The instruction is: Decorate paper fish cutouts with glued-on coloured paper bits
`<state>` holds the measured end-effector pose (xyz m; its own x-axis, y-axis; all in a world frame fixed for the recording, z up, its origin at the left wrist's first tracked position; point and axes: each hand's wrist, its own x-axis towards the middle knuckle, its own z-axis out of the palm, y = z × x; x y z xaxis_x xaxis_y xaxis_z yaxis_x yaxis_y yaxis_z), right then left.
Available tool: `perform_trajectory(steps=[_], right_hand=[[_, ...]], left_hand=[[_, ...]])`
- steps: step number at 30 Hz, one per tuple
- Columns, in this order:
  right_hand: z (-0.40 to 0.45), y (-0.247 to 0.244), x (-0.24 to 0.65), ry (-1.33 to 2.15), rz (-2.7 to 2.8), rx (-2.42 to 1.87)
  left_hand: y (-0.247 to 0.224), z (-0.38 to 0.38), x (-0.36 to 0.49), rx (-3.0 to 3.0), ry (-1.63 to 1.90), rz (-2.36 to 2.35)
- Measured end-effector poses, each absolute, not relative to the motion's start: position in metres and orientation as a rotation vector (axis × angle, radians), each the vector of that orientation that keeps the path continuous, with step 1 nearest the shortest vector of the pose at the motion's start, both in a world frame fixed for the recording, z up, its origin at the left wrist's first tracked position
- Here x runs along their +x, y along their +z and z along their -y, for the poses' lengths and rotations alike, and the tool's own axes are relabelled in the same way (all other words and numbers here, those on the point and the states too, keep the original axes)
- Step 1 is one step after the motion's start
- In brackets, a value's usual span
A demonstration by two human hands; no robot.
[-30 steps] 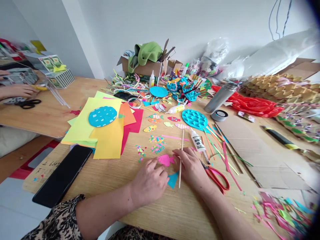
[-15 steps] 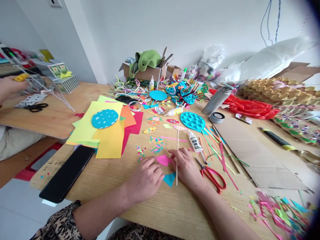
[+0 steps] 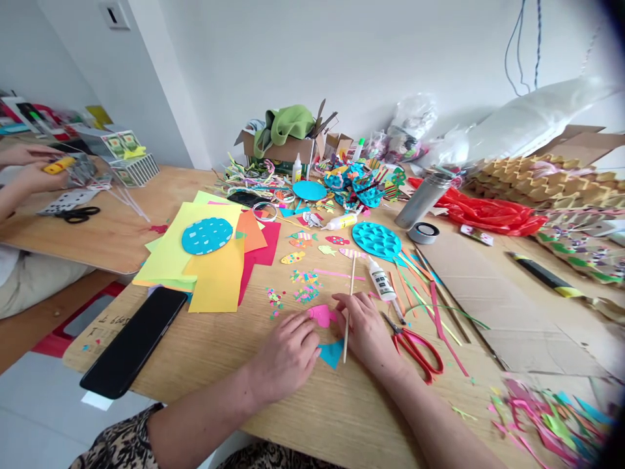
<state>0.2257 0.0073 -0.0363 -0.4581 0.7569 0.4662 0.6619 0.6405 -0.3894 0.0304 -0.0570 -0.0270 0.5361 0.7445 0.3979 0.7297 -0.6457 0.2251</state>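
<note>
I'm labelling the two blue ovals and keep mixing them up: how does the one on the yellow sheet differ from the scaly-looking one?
The patched oval looks flat, with scattered pale patches; the scaly oval has rows of raised, scale-like shapes.
The patched oval lies on a pale yellow sheet; the scaly oval lies beyond the white bottle.
Both are blue.

Single head-worn view, looking forward and down over tabletop (image 3: 209, 352)
</note>
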Motion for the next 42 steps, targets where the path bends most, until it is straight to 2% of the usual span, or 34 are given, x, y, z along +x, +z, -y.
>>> perform_trajectory(steps=[16, 27, 42], right_hand=[[-0.013, -0.043, 0.229, 0.023, 2.124, -1.310], [-0.011, -0.046, 0.231, 0.305, 1.953, -1.362], [-0.012, -0.044, 0.234, 0.328, 1.947, -1.308]], left_hand=[[-0.024, 0.056, 0.032, 2.656, 0.700, -1.419], [-0.022, 0.054, 0.029, 2.572, 0.744, -1.480], [-0.023, 0.076, 0.041, 2.728, 0.529, -0.810]])
